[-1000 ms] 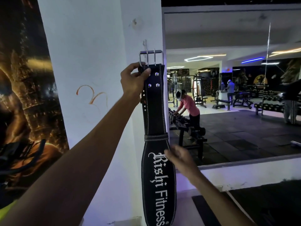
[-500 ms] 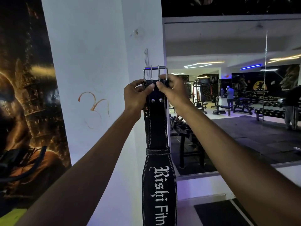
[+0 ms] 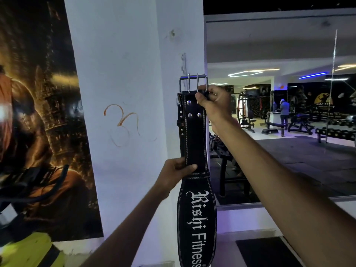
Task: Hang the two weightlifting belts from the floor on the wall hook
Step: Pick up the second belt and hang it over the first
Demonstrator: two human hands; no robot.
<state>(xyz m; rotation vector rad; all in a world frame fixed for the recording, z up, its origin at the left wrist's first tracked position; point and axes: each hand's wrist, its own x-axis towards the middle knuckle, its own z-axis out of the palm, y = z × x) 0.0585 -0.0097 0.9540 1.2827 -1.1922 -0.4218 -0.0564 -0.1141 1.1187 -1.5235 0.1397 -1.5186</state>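
Hands on a black belt [image 3: 194,132] held upright against a white pillar [image 3: 123,93].

The right hand [image 3: 213,99] pinches the belt's top edge just below the metal buckle [image 3: 193,81], thumb across the front by the 4 rivets. The left hand [image 3: 176,171] grips the narrow part lower down, at the strap loop, thumb in front. The belt's wide lettered end hangs below. The buckle sits at a thin wall hook [image 3: 184,62]; whether it has caught, I cannot tell.
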